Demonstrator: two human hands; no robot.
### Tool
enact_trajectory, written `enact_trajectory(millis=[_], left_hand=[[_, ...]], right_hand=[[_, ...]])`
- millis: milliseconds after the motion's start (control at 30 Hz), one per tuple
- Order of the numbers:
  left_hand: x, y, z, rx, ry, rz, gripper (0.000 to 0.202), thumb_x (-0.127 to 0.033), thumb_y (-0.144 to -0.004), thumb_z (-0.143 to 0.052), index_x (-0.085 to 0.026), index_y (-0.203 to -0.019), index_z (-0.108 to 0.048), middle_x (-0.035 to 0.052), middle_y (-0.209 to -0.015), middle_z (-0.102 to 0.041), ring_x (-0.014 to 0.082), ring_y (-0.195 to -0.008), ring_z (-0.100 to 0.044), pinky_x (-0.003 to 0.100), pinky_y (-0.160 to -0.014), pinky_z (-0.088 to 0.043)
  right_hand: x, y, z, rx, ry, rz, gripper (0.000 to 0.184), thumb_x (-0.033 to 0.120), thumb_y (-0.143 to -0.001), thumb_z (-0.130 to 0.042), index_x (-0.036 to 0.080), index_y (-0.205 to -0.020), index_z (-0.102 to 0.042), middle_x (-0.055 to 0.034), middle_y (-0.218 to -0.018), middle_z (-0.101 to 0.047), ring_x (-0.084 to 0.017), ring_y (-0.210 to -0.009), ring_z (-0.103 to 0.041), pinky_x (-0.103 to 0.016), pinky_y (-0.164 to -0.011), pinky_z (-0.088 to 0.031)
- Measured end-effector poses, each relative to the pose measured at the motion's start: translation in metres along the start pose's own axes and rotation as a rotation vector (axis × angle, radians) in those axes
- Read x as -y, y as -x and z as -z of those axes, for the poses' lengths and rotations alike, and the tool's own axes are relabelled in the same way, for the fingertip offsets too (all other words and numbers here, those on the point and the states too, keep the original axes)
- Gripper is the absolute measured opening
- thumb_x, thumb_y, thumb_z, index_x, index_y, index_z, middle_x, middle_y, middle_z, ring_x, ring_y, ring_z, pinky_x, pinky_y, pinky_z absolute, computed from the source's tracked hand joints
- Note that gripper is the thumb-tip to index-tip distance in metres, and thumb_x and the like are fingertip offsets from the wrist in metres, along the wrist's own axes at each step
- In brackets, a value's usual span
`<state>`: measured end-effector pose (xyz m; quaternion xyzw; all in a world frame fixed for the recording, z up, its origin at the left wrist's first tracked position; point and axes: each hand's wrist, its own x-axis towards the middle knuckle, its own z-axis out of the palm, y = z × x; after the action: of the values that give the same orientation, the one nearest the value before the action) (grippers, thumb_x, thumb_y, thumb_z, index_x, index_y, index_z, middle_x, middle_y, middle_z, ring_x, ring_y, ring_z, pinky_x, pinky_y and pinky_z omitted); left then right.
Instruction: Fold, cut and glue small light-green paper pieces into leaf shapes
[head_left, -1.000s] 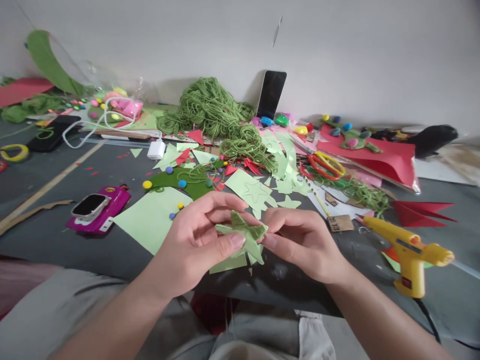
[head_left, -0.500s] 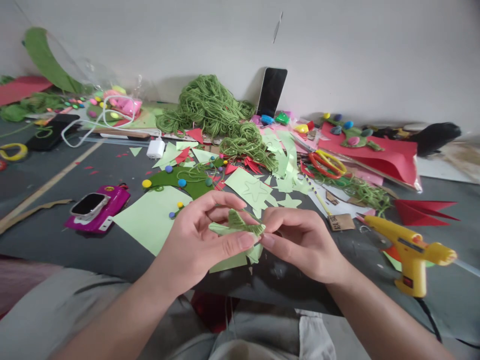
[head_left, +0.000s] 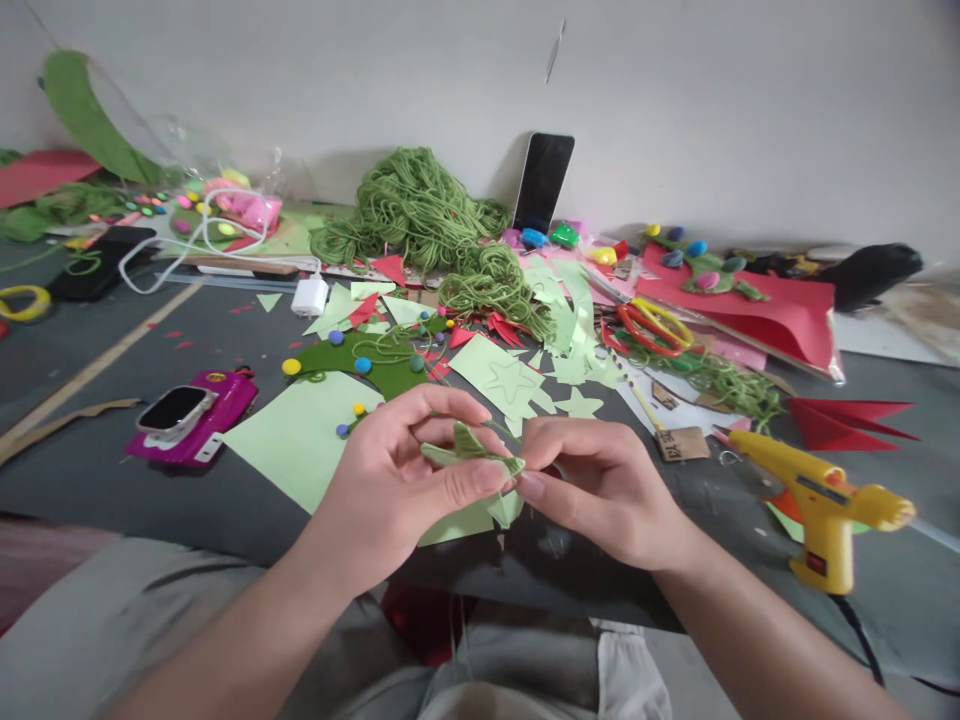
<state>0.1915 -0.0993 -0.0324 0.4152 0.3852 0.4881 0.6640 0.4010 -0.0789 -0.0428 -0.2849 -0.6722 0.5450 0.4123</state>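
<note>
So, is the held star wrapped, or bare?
Partly wrapped: the green star shows yarn ridges on upper points; its lower point looks smooth.

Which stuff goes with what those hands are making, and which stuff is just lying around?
Probably in use: green star in left hand, right hand at its tip; maybe green yarn.
Seemingly just lying about: watch, white charger, propped phone.

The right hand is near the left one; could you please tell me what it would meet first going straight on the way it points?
Most likely the green star held in the left hand, just beside the right hand; whether they already touch is unclear.
</note>
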Motion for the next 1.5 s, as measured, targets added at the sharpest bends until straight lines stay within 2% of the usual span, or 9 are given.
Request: enact_trajectory(millis=[667,733,800,900,967,1033,1133,1233,1500], left_hand=[[-0.006,0.001,-0.004,-0.124,-0.077,0.067,0.032,-0.021,-0.073,-0.09,-0.019,-0.098,-0.069,0.0008,-0.082,-0.077,0.0137,-0.075,-0.074,0.021,-0.072,-0.062],[-0.006,0.001,-0.003,-0.134,-0.08,0.065,0.032,-0.022,-0.073,-0.09,-0.02,-0.097,-0.069,0.0,-0.083,-0.077,0.0129,-0.076,-0.074,0.02,-0.072,-0.061],[-0.005,0.001,-0.003,-0.154,-0.092,0.062,0.031,-0.023,-0.073,-0.09,-0.02,-0.096,-0.069,-0.0006,-0.083,-0.077,0.012,-0.074,-0.074,0.019,-0.071,-0.06],[-0.005,-0.001,-0.003,-0.189,-0.125,0.05,0.032,-0.025,-0.071,-0.091,-0.02,-0.094,-0.069,-0.0008,-0.082,-0.076,0.0119,-0.072,-0.073,0.019,-0.069,-0.06],[-0.005,-0.002,-0.004,-0.21,-0.158,0.04,0.033,-0.027,-0.071,-0.091,-0.02,-0.095,-0.069,-0.0002,-0.083,-0.076,0.0124,-0.073,-0.073,0.02,-0.069,-0.06],[-0.005,-0.003,-0.006,-0.225,-0.197,0.039,0.035,-0.029,-0.07,-0.091,-0.019,-0.095,-0.069,0.0008,-0.082,-0.075,0.013,-0.072,-0.073,0.02,-0.068,-0.059],[-0.004,-0.005,-0.007,-0.234,-0.256,0.055,0.038,-0.032,-0.069,-0.092,-0.017,-0.096,-0.069,0.0018,-0.08,-0.074,0.0131,-0.068,-0.071,0.02,-0.064,-0.058],[-0.003,-0.005,-0.008,-0.24,-0.317,0.067,0.039,-0.034,-0.069,-0.091,-0.017,-0.097,-0.069,0.0028,-0.081,-0.074,0.0129,-0.066,-0.069,0.02,-0.061,-0.056],[-0.001,-0.007,-0.011,-0.276,-0.425,0.01,0.037,-0.035,-0.07,-0.089,-0.016,-0.096,-0.07,0.0017,-0.076,-0.069,0.0117,-0.063,-0.065,0.019,-0.057,-0.052]], right_hand=[[-0.001,-0.001,-0.002,0.013,0.05,0.013,0.01,0.018,-0.092,-0.07,0.019,-0.082,-0.069,0.0005,-0.068,-0.06,-0.011,-0.062,-0.05,-0.026,-0.058,-0.042],[-0.001,-0.001,-0.001,0.008,0.063,0.024,0.009,0.017,-0.092,-0.069,0.019,-0.083,-0.069,-0.0007,-0.073,-0.062,-0.012,-0.067,-0.055,-0.027,-0.064,-0.047],[-0.001,-0.002,0.0,0.003,0.1,0.043,0.003,0.017,-0.091,-0.07,0.019,-0.09,-0.07,-0.0045,-0.089,-0.067,-0.015,-0.082,-0.062,-0.03,-0.077,-0.052],[-0.001,-0.004,0.003,0.016,0.187,0.036,0.027,0.016,-0.086,-0.075,0.021,-0.113,-0.07,-0.0105,-0.123,-0.065,-0.022,-0.116,-0.062,-0.039,-0.105,-0.048],[-0.001,-0.006,0.006,0.025,0.198,0.026,0.041,0.018,-0.086,-0.076,0.023,-0.126,-0.067,-0.0113,-0.135,-0.061,-0.024,-0.129,-0.057,-0.042,-0.114,-0.043],[-0.002,-0.006,0.007,0.018,0.159,0.041,0.036,0.021,-0.09,-0.073,0.024,-0.125,-0.067,-0.0106,-0.131,-0.063,-0.024,-0.125,-0.059,-0.041,-0.111,-0.045],[-0.002,-0.006,0.006,-0.036,0.121,0.057,0.017,0.025,-0.094,-0.07,0.022,-0.111,-0.072,-0.0079,-0.111,-0.07,-0.02,-0.104,-0.066,-0.036,-0.093,-0.052],[-0.004,-0.006,0.003,-0.09,0.14,0.033,0.006,0.026,-0.094,-0.071,0.021,-0.096,-0.073,-0.0056,-0.095,-0.072,-0.017,-0.088,-0.065,-0.033,-0.079,-0.051],[-0.006,-0.007,0.001,-0.147,0.21,-0.005,0.012,0.028,-0.095,-0.07,0.02,-0.086,-0.069,-0.0031,-0.085,-0.068,-0.015,-0.078,-0.061,-0.031,-0.073,-0.047]])
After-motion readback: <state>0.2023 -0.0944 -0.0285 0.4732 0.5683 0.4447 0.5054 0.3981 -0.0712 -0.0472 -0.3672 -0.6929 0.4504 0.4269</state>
